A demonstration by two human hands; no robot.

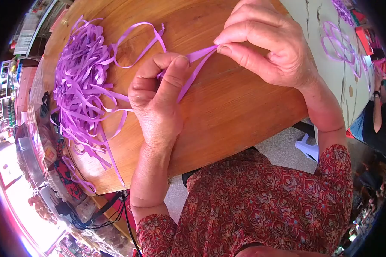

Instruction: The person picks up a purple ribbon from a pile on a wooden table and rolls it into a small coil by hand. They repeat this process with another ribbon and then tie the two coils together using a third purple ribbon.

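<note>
Left hand point(158, 96) and right hand point(261, 40) each pinch the purple ribbon point(197, 64) above the wooden table point(236, 111); ribbon pile point(79, 85) lies left.

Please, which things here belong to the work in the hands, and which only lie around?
In the work:
- purple ribbon strip, pinched between left hand and right hand
- pile of purple ribbon strips
- wooden table

Only lying around:
- purple ribbon loops on the pale table
- black cables
</note>
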